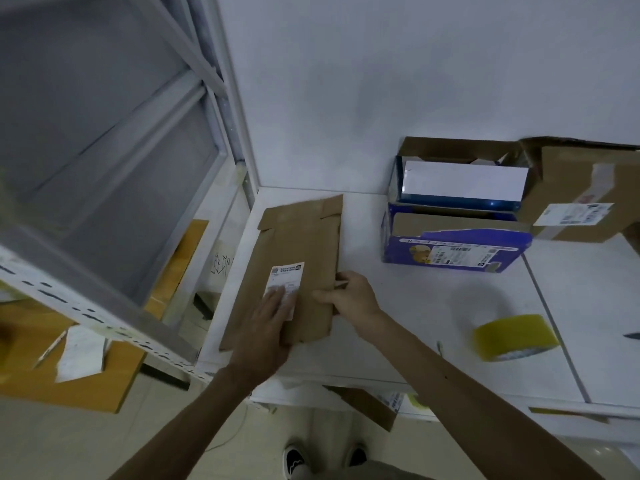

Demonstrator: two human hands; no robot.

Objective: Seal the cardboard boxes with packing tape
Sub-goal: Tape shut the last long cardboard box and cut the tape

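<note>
A flattened brown cardboard box (298,247) lies on the white table (415,306) near its left edge, with a white shipping label (285,275) on it. My left hand (268,327) presses flat on the box's near part, fingers over the label. My right hand (349,296) pinches the box's right edge. A roll of yellowish packing tape (516,337) lies on the table to the right, apart from both hands.
A blue open box (450,247) holding a white box (464,183) stands at the back, beside a brown labelled carton (581,192). A grey metal shelf frame (104,202) stands left of the table. More cardboard lies on the floor below.
</note>
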